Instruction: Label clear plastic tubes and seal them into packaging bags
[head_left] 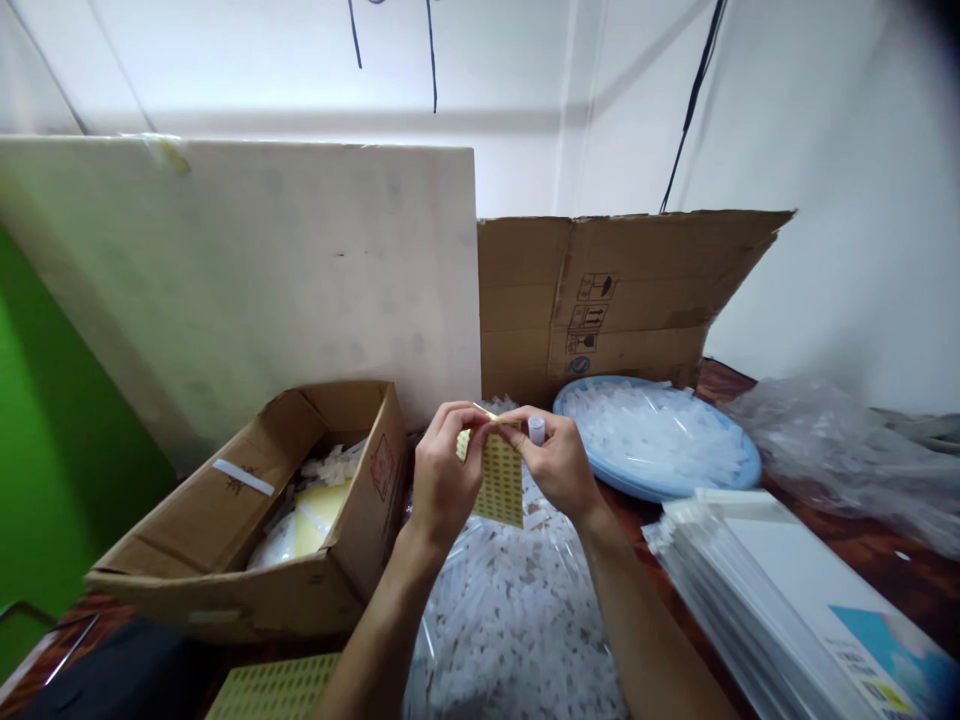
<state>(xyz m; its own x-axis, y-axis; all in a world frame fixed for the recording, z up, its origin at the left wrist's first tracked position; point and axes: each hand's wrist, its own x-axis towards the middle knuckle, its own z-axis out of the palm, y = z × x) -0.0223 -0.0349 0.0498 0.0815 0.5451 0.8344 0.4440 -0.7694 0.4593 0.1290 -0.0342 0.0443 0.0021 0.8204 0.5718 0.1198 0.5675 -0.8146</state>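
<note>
2 hands are up over the middle here, and both work at the top edge of a yellow sticker sheet (502, 485). The left hand (448, 465) pinches that edge between thumb and fingers, nearly closed. The right hand (556, 455) has its thumb and fingertips closed at the same edge, the fingers curled, with a small white tube (536, 431) tucked in there too. The sheet hangs down between the hands, in front of a big heap of clear plastic pieces (517, 610).

On the left, an open cardboard box (225, 602) holds more pieces and yellow paper; just below it lies a 2nd sticker sheet (270, 690). Over right, a blue basin (637, 487) brims with clear strips, and a stack of packs (757, 590) sits nearer.
</note>
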